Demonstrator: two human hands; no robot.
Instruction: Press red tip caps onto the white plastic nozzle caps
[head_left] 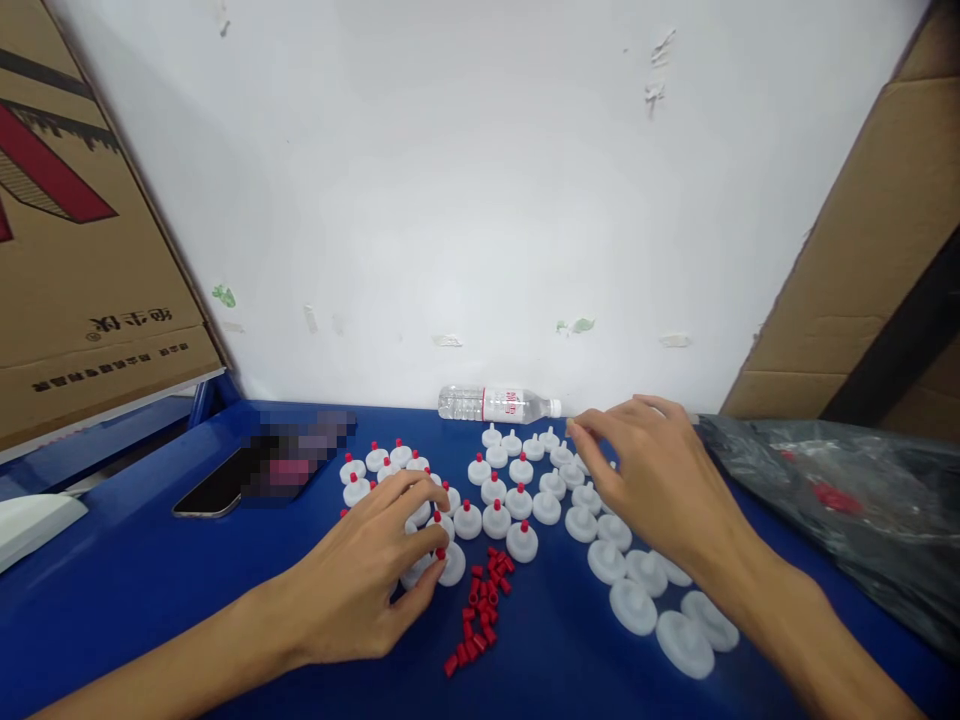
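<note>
My left hand (pixel 375 570) is at the left group of white round caps with nozzles. Its thumb and index finger close around the small red cap (pixel 441 553) on top of a white round cap (pixel 452 568). Other red-tipped white caps (pixel 467 520) stand around and partly under the fingers. A pile of loose red caps (pixel 484 605) lies just right of that hand. My right hand (pixel 649 470) hovers over the right group, thumb and fingertips together; whatever they may hold is hidden. Beneath it are white caps without red tips (pixel 606 562), some covered by the hand and forearm.
A clear water bottle (pixel 499 404) lies on its side against the white wall (pixel 480 200). On the blue table (pixel 300 610), a phone (pixel 217 485) is at left and a dark plastic bag (pixel 840 510) at right. Cardboard boxes (pixel 90 250) stand on both sides.
</note>
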